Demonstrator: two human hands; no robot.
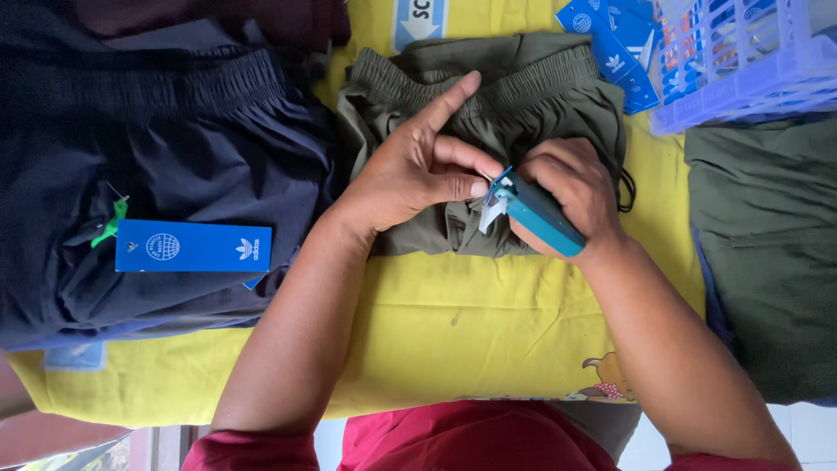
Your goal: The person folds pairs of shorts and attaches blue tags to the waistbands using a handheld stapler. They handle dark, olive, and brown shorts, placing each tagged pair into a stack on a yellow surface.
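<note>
A folded olive-green pair of shorts [514, 78] lies on a yellow cloth [453, 323] in front of me. My right hand [571, 187] grips a teal tagging gun [532, 214], its nose pointed left against the olive fabric. My left hand [418, 166] rests on the shorts, thumb and fingers pinching the fabric right at the gun's tip, index finger raised toward the waistband.
Folded dark navy shorts [174, 166] with a blue hang tag [193, 247] lie at the left. Loose blue tags [610, 44] and a lilac plastic basket [741, 61] sit at the top right. Another olive garment pile [767, 244] lies at the right.
</note>
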